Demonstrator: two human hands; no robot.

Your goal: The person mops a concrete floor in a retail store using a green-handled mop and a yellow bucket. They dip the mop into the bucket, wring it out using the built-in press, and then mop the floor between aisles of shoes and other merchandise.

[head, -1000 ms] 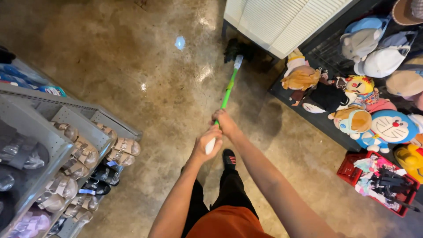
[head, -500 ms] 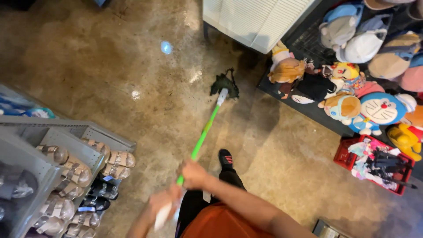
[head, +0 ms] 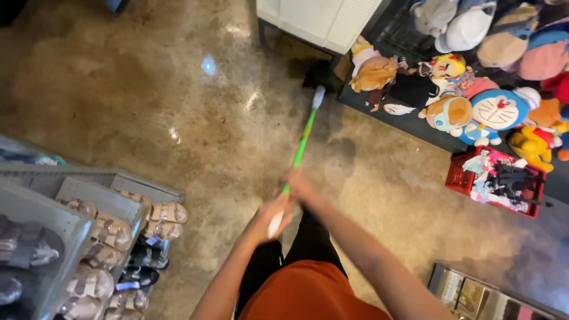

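Work in hand: a person sweeps or mops a polished concrete floor (head: pixel 178 89) with a long-handled mop (head: pixel 303 139).
Left hand: the left hand (head: pixel 269 216) is closed around the white end of the handle, nearest the body.
Right hand: the right hand (head: pixel 299 184) is wrapped around the green shaft just above the left one; both are fully closed on the handle.
Where the mop is: its dark head (head: pixel 320 74) rests on the floor at the foot of a white cabinet (head: pixel 320 21), just beside the edge of a dark low shelf (head: pixel 391 118) of plush toys (head: pixel 492 112).
Long axis: the handle runs from the hands up and slightly right in the view, away from the body, sloping down to the floor.
Pointing: the head end points at the gap between cabinet and toy shelf; the white grip end points back at the person's waist.
Done, as a judgement: the open floor looks glossy and free of litter, so much of it seems finished.
Left, as a judgement: the corner under the cabinet, the strip along the toy shelf and red basket (head: pixel 495 181), and the edge by the sandal rack (head: pixel 112 213).
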